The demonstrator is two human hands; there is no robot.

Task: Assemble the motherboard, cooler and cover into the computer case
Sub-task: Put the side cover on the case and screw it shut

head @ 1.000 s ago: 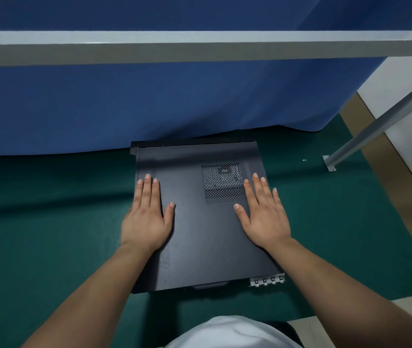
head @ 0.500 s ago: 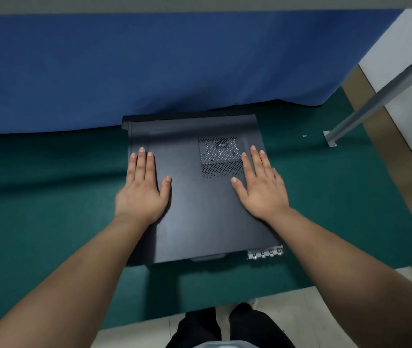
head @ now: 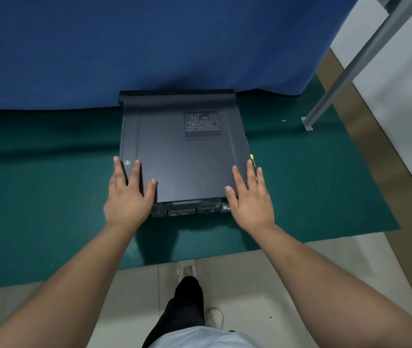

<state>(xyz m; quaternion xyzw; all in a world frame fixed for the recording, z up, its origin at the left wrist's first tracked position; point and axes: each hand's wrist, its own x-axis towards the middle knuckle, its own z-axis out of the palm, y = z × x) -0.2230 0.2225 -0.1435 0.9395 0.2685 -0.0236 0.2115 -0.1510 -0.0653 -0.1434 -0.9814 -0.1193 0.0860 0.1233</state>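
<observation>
Change: whereas half a second ago both palms lay flat midway up the cover, they now sit at the case's near corners, and the rear port panel shows.
Mat: green felt-like floor mat [head: 313, 187], matte, bordered by pale tile and a blue fabric curtain [head: 149, 46].
Case: dark grey rectangular sheet-metal computer case [head: 174, 159] lies flat on the mat, long axis running away from the person, far end against the curtain, ports facing the person.
Cover: smooth, with a square perforated vent [head: 202, 125] right of centre.
Left hand [head: 127, 197]: fingers spread and straight over the near-left corner.
Right hand [head: 251, 199]: fingers spread and straight over the near-right corner.
</observation>
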